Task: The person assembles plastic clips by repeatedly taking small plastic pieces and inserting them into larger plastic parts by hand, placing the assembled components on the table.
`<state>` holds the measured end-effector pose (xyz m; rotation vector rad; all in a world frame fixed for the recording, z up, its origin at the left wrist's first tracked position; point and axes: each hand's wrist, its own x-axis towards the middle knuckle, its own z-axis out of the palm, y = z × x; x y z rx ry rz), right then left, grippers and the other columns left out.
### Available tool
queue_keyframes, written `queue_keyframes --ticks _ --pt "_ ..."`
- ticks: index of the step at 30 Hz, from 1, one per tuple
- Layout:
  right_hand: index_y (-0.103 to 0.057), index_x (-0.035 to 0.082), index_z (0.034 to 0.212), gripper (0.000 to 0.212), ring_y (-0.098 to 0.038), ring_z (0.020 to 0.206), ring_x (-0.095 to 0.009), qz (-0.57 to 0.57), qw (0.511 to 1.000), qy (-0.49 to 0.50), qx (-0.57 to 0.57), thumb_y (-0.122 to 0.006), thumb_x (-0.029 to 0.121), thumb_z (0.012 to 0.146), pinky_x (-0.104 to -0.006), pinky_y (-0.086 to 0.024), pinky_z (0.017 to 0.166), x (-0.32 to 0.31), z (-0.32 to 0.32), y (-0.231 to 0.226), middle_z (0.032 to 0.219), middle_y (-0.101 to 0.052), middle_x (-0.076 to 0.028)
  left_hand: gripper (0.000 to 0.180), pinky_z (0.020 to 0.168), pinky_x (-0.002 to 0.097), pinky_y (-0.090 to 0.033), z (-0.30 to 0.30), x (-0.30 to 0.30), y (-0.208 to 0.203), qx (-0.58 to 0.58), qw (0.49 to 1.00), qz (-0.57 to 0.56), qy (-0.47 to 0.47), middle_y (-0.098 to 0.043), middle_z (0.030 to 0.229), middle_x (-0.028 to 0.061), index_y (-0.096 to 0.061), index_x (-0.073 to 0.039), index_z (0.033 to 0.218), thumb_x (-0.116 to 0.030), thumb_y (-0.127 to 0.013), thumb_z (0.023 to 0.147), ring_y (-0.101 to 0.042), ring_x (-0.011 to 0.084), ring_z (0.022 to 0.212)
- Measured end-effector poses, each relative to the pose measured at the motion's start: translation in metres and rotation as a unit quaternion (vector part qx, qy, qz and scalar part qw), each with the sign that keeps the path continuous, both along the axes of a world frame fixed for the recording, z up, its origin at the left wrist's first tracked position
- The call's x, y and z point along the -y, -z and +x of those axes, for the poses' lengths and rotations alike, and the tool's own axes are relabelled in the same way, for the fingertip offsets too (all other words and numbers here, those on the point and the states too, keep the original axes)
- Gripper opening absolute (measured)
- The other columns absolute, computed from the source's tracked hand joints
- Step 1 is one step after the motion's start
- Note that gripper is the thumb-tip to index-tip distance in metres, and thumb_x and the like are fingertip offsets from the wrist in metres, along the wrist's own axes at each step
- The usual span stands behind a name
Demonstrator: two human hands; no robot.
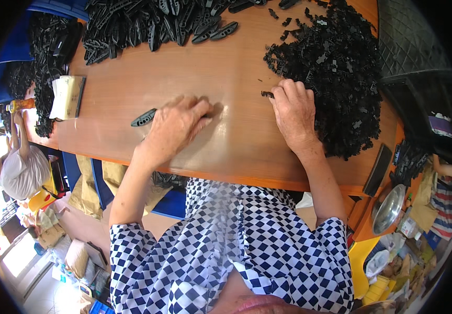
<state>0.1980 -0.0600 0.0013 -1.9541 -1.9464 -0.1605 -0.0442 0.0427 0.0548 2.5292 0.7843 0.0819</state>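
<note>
My left hand (pixel 180 125) is closed, with its fingers curled, low over the middle of the wooden table. From its outer side sticks out the rounded end of a long black plastic part (pixel 143 118) with holes along it; the rest is hidden under the hand. At the left edge of the big heap of small black clips (pixel 336 78), my right hand (pixel 292 112) is closed too. Its fingertips pinch one small black clip (pixel 267 94), which shows to the left of them.
Many long black parts (pixel 147 23) are piled along the table's far edge. A paper pad (pixel 68 97) stands at the left beside more black parts (pixel 48 68). A dark flat bar (pixel 377 170) and a metal bowl (pixel 389 209) are at the right. Another person (pixel 24 170) sits at the far left.
</note>
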Motion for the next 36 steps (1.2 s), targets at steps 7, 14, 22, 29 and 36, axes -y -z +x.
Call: queue_keyframes --ticks 7,14,22,29,36 --pt "-0.061 0.005 0.081 0.013 -0.056 0.076 -0.021 0.084 0.993 -0.003 -0.089 -0.069 0.003 0.072 -0.0333 -0.043 0.066 0.010 0.005 0.003 0.082 -0.059 -0.005 0.024 0.073 0.0406 -0.049 0.086 -0.091 0.042 0.095 0.957 0.272 -0.044 -0.056 0.091 0.0109 -0.059 -0.008 0.104 -0.016 -0.065 0.082 -0.058 0.0303 0.090" --pt "-0.062 0.003 0.087 0.025 -0.060 0.070 -0.023 0.215 0.963 -0.021 -0.159 -0.070 -0.010 0.067 -0.0315 -0.049 0.061 0.026 0.013 -0.004 0.082 -0.062 -0.007 0.017 0.074 0.0373 -0.044 0.115 -0.110 0.064 0.039 0.926 0.370 -0.070 -0.057 0.093 0.0117 -0.054 -0.006 0.084 -0.020 -0.062 0.078 -0.056 0.0281 0.087" --pt "-0.061 0.004 0.092 0.032 -0.059 0.071 -0.023 0.256 0.955 -0.025 -0.146 -0.072 -0.010 0.066 -0.0322 -0.049 0.060 0.041 -0.002 -0.007 0.087 -0.061 -0.008 0.023 0.073 0.0296 -0.054 0.081 -0.036 0.054 0.359 0.805 -0.438 -0.178 -0.064 0.106 0.0141 -0.053 -0.002 0.112 -0.012 -0.058 0.092 -0.066 0.0220 0.092" --pt "-0.058 0.005 0.088 0.027 -0.058 0.073 -0.024 0.244 0.942 0.000 -0.230 -0.072 -0.008 0.069 -0.0325 -0.048 0.061 0.038 -0.037 -0.030 0.085 -0.059 -0.008 0.026 0.082 0.0380 -0.058 0.069 0.034 0.050 0.464 0.479 -0.735 -0.120 -0.063 0.110 0.0188 -0.050 -0.002 0.116 -0.011 -0.058 0.093 -0.067 0.0284 0.096" --pt "-0.059 0.004 0.089 0.021 -0.058 0.074 -0.024 0.241 0.942 0.008 -0.232 -0.070 -0.006 0.074 -0.0325 -0.048 0.062 0.037 -0.055 -0.034 0.086 -0.059 -0.008 0.025 0.077 0.0333 -0.059 0.068 0.052 0.046 0.488 0.491 -0.708 -0.137 -0.064 0.107 0.0158 -0.051 -0.002 0.117 -0.012 -0.056 0.094 -0.068 0.0224 0.087"
